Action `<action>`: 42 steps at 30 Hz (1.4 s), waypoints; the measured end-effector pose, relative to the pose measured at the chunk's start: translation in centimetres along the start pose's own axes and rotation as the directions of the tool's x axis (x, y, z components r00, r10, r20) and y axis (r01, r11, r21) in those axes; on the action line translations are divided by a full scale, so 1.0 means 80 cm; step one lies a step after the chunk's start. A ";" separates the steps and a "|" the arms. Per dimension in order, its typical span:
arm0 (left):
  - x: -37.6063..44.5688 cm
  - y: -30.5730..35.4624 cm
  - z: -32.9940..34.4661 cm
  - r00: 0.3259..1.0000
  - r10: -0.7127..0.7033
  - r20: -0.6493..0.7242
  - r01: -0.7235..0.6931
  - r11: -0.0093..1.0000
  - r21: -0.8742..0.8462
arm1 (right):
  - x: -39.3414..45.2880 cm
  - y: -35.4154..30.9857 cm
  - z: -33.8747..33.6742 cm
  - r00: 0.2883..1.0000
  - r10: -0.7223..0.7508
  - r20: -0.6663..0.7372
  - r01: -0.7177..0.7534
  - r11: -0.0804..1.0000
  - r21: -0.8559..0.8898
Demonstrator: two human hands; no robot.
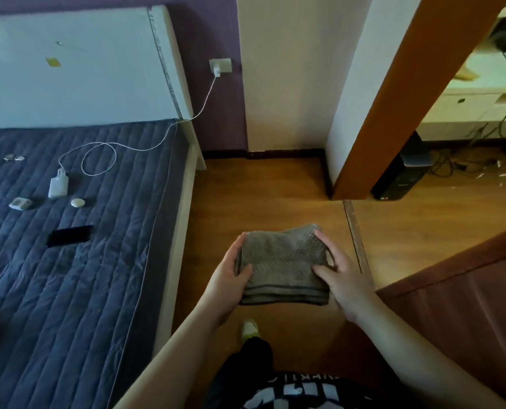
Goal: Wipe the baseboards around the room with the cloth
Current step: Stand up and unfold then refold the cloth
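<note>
Folded grey cloth [284, 265], held level between both hands above wooden floor. Left hand [228, 278] gripping at nine o'clock edge, thumb on top. Right hand [344, 276] gripping at three o'clock edge, fingers curled over.

I see a grey-brown cloth [284, 265] with a waffle texture and dark edge stripes, a dark blue quilted bedspread [68, 261] with stitched lines, a white headboard [74, 69], a purple wall [210, 33], a dark brown baseboard [275, 154] and an orange-brown wood floor [260, 196].
</note>
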State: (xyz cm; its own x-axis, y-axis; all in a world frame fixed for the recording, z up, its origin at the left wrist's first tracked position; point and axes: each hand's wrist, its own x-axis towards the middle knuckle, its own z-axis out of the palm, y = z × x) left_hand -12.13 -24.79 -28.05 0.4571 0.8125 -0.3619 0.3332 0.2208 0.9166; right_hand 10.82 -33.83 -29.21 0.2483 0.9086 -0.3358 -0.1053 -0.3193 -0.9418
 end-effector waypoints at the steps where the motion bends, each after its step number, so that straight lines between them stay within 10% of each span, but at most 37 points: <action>1: 0.019 0.006 -0.009 1.000 0.004 0.003 -0.004 1.000 0.007 | 0.019 -0.011 0.004 1.000 0.013 0.009 -0.013 1.000 -0.002; 18: 0.296 0.129 -0.008 0.959 0.229 0.166 -0.267 0.928 0.260 | 0.268 -0.082 -0.063 0.903 0.358 -0.237 -0.257 0.893 0.371; 30: 0.517 0.196 0.020 0.998 -0.060 0.015 0.054 0.961 0.271 | 0.490 -0.111 -0.168 0.849 0.515 -0.123 -0.407 0.783 0.470; 36: 0.597 0.188 0.020 0.845 -0.531 -0.059 0.534 0.845 0.040 | 0.581 -0.113 -0.178 0.824 0.558 -0.102 -0.489 0.789 0.371; 42: 0.711 0.190 -0.015 0.835 -0.550 0.022 0.550 0.832 -0.074 | 0.691 -0.132 -0.180 0.752 0.659 -0.011 -0.594 0.685 0.421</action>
State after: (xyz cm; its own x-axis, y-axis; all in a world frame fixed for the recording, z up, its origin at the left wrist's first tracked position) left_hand 17.96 25.45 -34.50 0.2167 0.5445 -0.8103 0.4677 0.6706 0.5758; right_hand 39.53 15.90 -38.10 0.1283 0.4698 -0.8734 -0.6254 -0.6451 -0.4389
